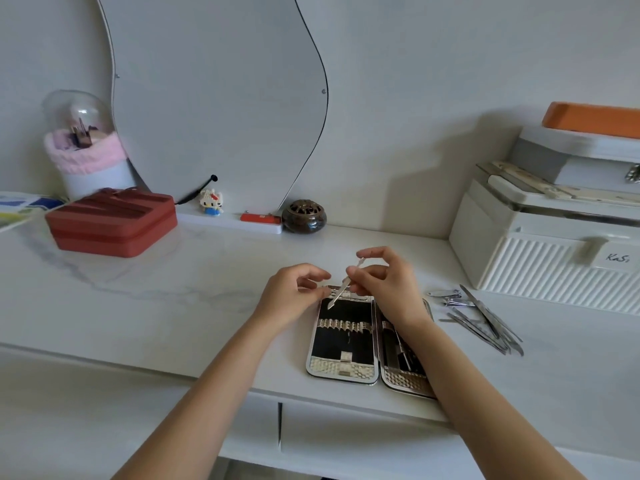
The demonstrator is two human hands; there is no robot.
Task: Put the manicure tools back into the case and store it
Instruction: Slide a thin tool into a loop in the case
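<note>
A slim tool (pixel 341 289) is pinched in the right hand (pixel 388 285), tip angled down over the open case (pixel 343 370) on the worktop (pixel 173 306). The left hand (pixel 294 296), fingers loosely curled, holds nothing. If the elastic loop is missed, the lining may be scratched. Other tools (pixel 485 318) lie right of the case.

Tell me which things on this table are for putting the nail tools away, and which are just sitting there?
For the job:
- open manicure case
- slim metal tool pinched by the right hand
- left hand at the case's top edge
- loose metal tools

Just sitting there:
- red box
- cat figurine
- brown incense burner
- white organiser
- mirror
</note>
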